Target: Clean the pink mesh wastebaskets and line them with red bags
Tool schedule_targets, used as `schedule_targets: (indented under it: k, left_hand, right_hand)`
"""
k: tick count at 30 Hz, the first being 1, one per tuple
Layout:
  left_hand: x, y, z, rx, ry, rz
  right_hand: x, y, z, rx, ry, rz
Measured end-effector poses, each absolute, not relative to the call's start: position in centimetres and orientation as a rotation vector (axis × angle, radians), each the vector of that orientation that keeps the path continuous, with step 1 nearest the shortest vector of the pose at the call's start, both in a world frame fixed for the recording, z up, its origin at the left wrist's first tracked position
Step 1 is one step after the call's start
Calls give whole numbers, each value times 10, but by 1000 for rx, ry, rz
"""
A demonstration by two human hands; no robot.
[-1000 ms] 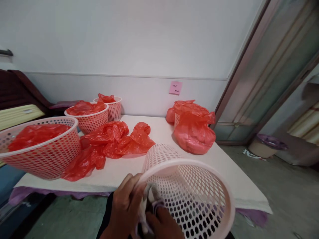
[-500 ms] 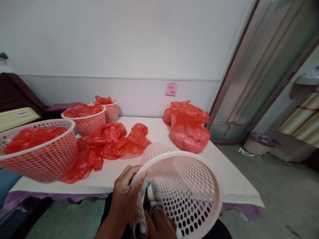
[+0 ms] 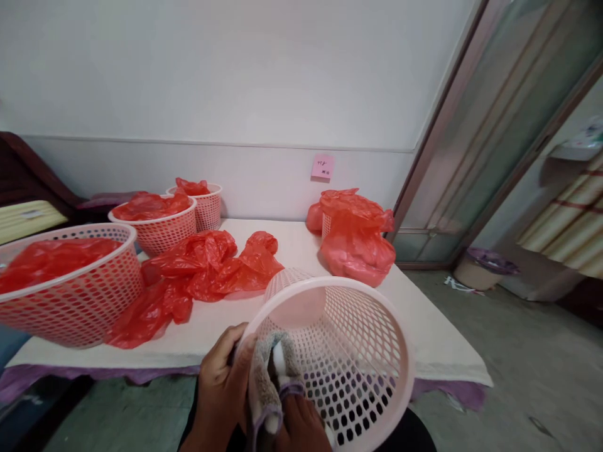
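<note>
Currently, the person's left hand (image 3: 221,376) grips a pale pink basket (image 3: 311,301) by the left side of its rim, thumb over the inner side and the other fingers curled behind, so the rim is pinched between them. The basket is tipped so that its mouth faces the person. A grey cloth (image 3: 264,386) with purple edging is bunched just inside the mouth, beside the left thumb. The right hand (image 3: 301,427) reaches into the folds from below, its visible fingers side by side; the tips are buried in the cloth, so whether they pinch it cannot be told. White patches show within the folds, too shadowed to make out.

Beyond, on a white-covered table (image 3: 438,333), loose red plastic bags (image 3: 207,263) lie crumpled beside 3 more baskets (image 3: 133,235) with red plastic inside. Farther right sits a bulging red bundle (image 3: 358,251), below a pink note (image 3: 323,166) on the wall.
</note>
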State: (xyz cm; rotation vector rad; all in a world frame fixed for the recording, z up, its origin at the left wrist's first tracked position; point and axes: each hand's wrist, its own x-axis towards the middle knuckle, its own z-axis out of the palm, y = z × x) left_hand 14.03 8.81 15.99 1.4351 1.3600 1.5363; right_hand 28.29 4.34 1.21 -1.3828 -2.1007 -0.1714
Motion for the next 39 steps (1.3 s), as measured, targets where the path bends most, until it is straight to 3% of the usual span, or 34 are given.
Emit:
schedule_targets:
  k: [5, 10, 13, 20, 28, 36, 39]
  left_hand:
    - [146, 93, 164, 1581, 1324, 1516]
    - [148, 93, 165, 1602, 1293, 1509]
    - [150, 92, 165, 1653, 1296, 1502]
    - [154, 85, 164, 1870, 1278, 1509]
    - [157, 71, 152, 2125, 1214, 1439]
    - [154, 81, 157, 2279, 1253, 1486]
    - [148, 91, 164, 2185, 1230, 1435]
  right_hand:
    - [290, 47, 11, -1387, -2216, -180]
    - [301, 55, 65, -1230, -2176, 559]
    - [302, 60, 93, -1155, -2067, 711]
    - [301, 96, 80, -1631, -2231, 236]
    - [342, 179, 70, -1841, -2022, 217]
    - [320, 109, 66, -1585, -2195, 376]
    - [323, 64, 51, -1401, -2334, 224]
